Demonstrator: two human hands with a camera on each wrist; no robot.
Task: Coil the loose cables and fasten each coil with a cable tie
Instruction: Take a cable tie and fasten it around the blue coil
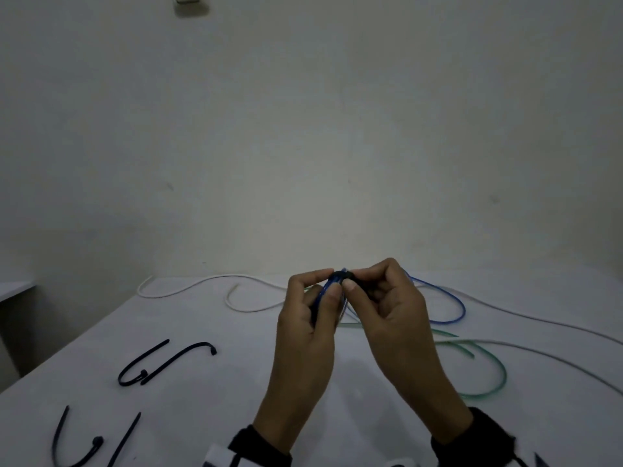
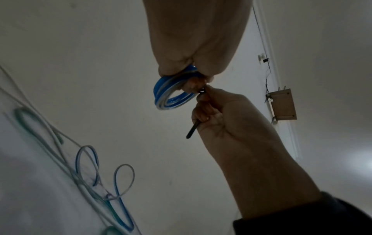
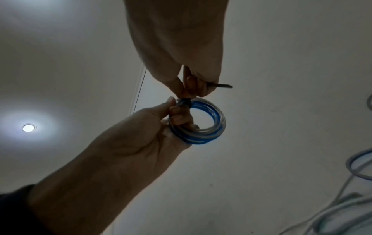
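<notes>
I hold a small coil of blue cable (image 1: 332,299) up over the white table (image 1: 236,382). My left hand (image 1: 332,283) grips one side of the coil (image 3: 209,124), fingers curled through the loop. A black cable tie (image 1: 341,275) is wrapped over the top of the coil. My right hand (image 1: 352,279) pinches this tie at its head, right against my left thumb. The tie's tail (image 2: 192,130) sticks out below my right fingers (image 2: 203,114), and it shows as well in the right wrist view (image 3: 221,85).
Spare black cable ties (image 1: 161,362) lie at the left of the table, more near the front edge (image 1: 77,443). Loose white cable (image 1: 202,284), green cable (image 1: 488,365) and a blue loop (image 1: 448,308) sprawl behind and right of my hands.
</notes>
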